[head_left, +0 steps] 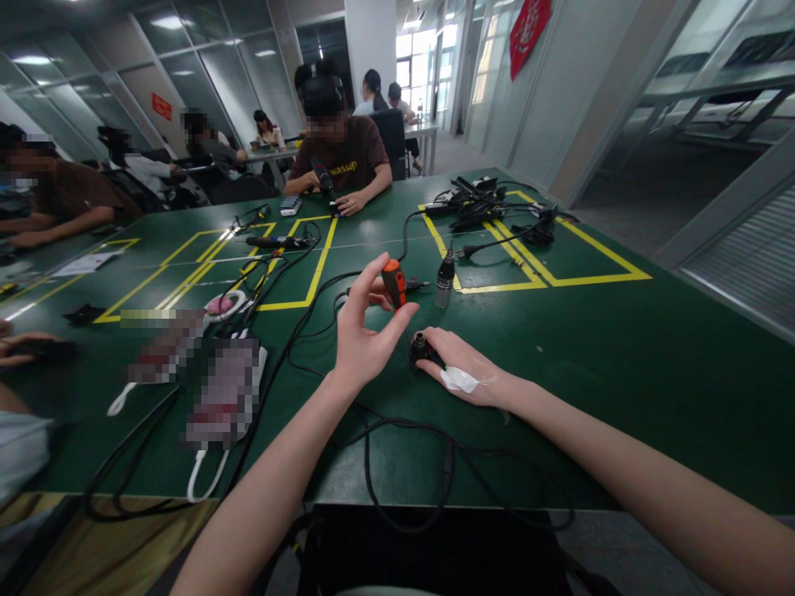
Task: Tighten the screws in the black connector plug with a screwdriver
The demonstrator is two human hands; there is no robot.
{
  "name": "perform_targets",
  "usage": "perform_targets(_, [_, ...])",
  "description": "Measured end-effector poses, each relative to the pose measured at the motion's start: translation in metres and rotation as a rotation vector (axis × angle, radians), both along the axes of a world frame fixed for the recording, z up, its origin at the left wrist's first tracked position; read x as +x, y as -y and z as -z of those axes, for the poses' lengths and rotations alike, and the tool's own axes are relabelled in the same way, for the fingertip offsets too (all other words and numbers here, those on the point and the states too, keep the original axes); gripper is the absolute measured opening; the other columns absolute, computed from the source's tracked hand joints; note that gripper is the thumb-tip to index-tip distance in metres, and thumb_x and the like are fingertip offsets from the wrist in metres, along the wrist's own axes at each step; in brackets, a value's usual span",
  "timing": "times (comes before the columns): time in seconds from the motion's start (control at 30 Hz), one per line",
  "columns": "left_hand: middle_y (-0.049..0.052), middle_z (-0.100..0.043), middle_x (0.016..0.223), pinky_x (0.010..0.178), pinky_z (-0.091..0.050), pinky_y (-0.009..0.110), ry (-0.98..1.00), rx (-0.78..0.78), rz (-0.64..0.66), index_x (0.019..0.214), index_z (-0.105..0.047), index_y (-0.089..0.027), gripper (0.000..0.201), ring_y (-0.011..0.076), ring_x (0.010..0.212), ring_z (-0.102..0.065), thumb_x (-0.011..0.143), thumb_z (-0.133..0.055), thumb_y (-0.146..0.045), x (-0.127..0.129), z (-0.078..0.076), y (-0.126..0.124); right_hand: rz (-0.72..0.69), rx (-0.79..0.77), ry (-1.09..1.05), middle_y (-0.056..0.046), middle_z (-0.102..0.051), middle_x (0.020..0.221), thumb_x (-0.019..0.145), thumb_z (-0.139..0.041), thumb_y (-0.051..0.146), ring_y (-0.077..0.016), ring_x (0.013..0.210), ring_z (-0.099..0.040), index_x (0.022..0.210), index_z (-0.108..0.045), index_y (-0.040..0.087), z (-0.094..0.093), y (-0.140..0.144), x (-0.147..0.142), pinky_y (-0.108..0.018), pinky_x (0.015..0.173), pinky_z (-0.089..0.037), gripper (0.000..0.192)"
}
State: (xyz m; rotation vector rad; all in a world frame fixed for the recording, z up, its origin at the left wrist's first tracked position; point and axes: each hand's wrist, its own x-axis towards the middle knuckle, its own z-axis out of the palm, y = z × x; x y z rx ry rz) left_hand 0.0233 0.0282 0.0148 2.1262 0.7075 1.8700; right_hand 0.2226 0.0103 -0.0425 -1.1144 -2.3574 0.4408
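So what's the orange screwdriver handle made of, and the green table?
The screwdriver handle, held in the left hand, looks like orange plastic with black rubbery grip parts; it has a soft sheen. The table top looks like a matte green mat, maybe rubber or vinyl, with yellow tape lines.

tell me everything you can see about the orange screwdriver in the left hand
The screwdriver has a stubby orange handle with black sections, plastic or rubber by its look. It stands roughly upright above the green table, pinched between thumb and fingertips of the left hand. Its lower end points down toward the small black connector held on the table by the right hand. The shaft is hard to make out.
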Motion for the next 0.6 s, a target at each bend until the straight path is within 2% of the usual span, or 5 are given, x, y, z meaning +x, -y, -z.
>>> perform_targets(0.13, [0.004, -0.075, 0.116, 0.075, -0.058, 0.023, 0.012, -0.027, -0.029, 0.153, -0.052, -0.032, 0.062, 0.0127, 0.088, -0.068, 0.096, -0.078, -0.033, -0.0007, 0.0002, -0.0014, 0.000, 0.008, 0.005, -0.015, -0.072, 0.119, 0.100, -0.065, 0.025, -0.0329, 0.107, -0.071, 0.127, -0.060, 0.019, 0.0018, -0.0009, -0.0005, -0.051, 0.096, -0.058, 0.028])
perform_targets(0.3, [0.006, -0.078, 0.114, 0.083, -0.062, 0.028, 0.012, -0.052, 0.039, 0.160, -0.042, -0.031, 0.066, 0.0164, 0.096, -0.075, 0.101, -0.069, -0.024, 0.0004, -0.0003, 0.0026, -0.009, 0.020, -0.006, -0.014, -0.072, 0.120, 0.101, -0.065, 0.025, -0.0319, 0.108, -0.070, 0.127, -0.060, 0.020, 0.0037, -0.0014, 0.0003, -0.050, 0.096, -0.058, 0.027])
perform_targets(0.4, [0.007, -0.079, 0.114, 0.084, -0.063, 0.031, 0.001, -0.056, 0.063, 0.159, -0.043, -0.029, 0.061, 0.0179, 0.097, -0.077, 0.102, -0.065, -0.022, 0.0007, 0.0004, 0.0033, -0.012, 0.020, -0.005, -0.013, -0.072, 0.119, 0.101, -0.065, 0.025, -0.0317, 0.107, -0.070, 0.127, -0.060, 0.021, 0.0042, -0.0016, 0.0008, -0.049, 0.095, -0.058, 0.027])
perform_targets(0.6, [0.007, -0.072, 0.130, 0.076, -0.061, 0.023, 0.014, -0.016, 0.016, 0.155, -0.049, -0.033, 0.067, 0.0158, 0.099, -0.072, 0.095, -0.079, -0.029, -0.0003, 0.0027, -0.0022, -0.009, 0.013, -0.008, -0.015, -0.073, 0.119, 0.101, -0.065, 0.025, -0.0327, 0.106, -0.071, 0.127, -0.060, 0.020, 0.0036, -0.0017, 0.0008, -0.050, 0.095, -0.058, 0.027])
